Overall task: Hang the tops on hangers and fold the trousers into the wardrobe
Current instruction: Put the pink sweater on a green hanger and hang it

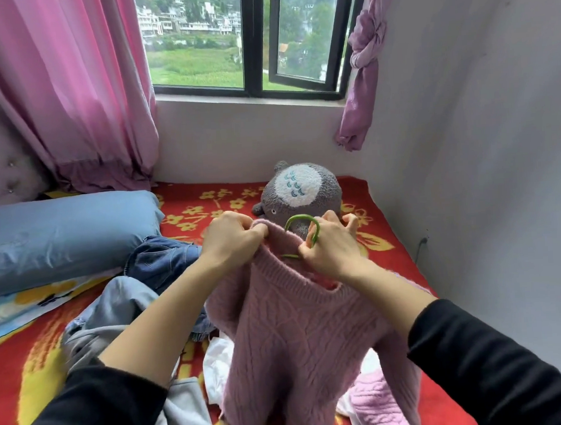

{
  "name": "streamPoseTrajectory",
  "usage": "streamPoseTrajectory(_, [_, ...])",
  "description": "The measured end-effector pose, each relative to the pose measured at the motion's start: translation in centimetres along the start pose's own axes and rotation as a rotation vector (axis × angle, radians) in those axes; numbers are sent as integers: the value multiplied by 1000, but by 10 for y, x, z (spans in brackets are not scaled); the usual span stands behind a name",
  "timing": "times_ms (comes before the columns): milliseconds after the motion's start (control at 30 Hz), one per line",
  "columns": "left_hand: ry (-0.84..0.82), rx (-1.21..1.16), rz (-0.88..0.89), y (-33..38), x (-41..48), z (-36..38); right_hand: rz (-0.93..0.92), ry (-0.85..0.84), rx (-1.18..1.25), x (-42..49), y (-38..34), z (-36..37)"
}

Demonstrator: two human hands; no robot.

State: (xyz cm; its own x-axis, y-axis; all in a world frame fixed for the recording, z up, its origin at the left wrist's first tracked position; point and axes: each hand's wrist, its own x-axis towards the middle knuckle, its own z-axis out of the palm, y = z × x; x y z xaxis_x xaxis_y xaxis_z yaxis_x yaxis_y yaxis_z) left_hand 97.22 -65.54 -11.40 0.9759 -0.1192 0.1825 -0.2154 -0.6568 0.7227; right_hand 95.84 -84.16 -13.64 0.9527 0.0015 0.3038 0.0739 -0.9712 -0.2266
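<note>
I hold a pink cable-knit sweater (pixel 305 341) up over the bed. My left hand (pixel 232 239) grips the left side of its neckline. My right hand (pixel 331 245) grips the green hanger (pixel 301 226) at the base of its hook, together with the right side of the neckline. Only the hook and a short green piece show; the rest of the hanger is hidden inside the sweater. Dark blue jeans (pixel 164 259) and light blue trousers (pixel 128 304) lie crumpled on the bed to the left. White and pink garments (pixel 377 402) lie under the sweater.
A red flowered blanket (pixel 396 271) covers the bed. A grey plush toy (pixel 301 191) sits behind the sweater, a blue pillow (pixel 62 233) lies at the left. Grey clothing (pixel 185 412) lies near me. A white wall (pixel 481 169) closes the right side, a window (pixel 250 41) with pink curtains is ahead.
</note>
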Motion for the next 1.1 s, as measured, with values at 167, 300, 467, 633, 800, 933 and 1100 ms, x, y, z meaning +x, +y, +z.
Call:
streamPoseTrajectory(167, [100,-135,10,-25,-11,-28,155,-34,186,6,-4,-39])
streamPoseTrajectory(300, [32,12,89,-39,-17,-35,108,-72,353,8,-17,-72])
streamPoseTrajectory(467, [173,170,281,-23,-16,-52,-41,-91,398,4,-45,-127])
streamPoseTrajectory(633, [263,212,474,14,-34,-86,-171,-151,407,-5,-60,-190])
streamPoseTrajectory(800, [442,-38,584,67,-85,-103,-257,-146,438,-34,-65,-216])
streamPoseTrajectory(933, [499,-70,487,101,-125,-109,-298,-120,432,-63,-81,-201])
streamPoseTrajectory(1100, [455,236,251,49,-199,-125,-300,-104,545,-94,-90,-200])
